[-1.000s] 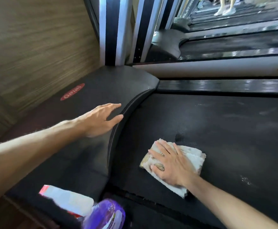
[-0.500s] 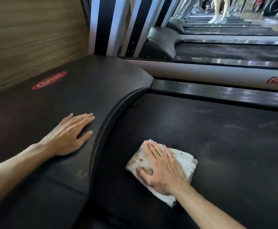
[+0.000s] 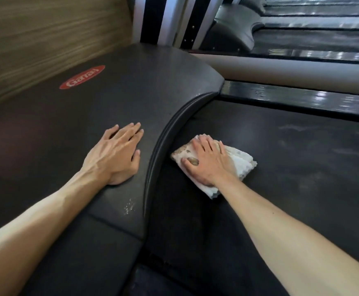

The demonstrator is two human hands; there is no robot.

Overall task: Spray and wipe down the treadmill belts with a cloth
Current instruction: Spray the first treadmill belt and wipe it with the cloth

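Note:
A folded white cloth [image 3: 241, 162], stained brown at one end, lies on the black treadmill belt [image 3: 291, 167] close to the curved edge of the motor cover. My right hand [image 3: 206, 161] presses flat on the cloth with straight fingers. My left hand [image 3: 115, 154] rests palm down on the black motor cover [image 3: 131, 86], fingers spread and straight, holding nothing. The spray bottle is out of view.
A red oval logo [image 3: 82, 76] marks the motor cover. A wood-panelled wall [image 3: 35, 35] stands at the left. A side rail [image 3: 302, 97] borders the belt's far edge, and another treadmill [image 3: 302, 39] lies beyond it. White specks [image 3: 129, 207] dot the cover's near edge.
My right hand has slid the cloth forward and left, up against the motor cover's curved edge. My left hand came down flat on the cover. The purple spray bottle has left the view.

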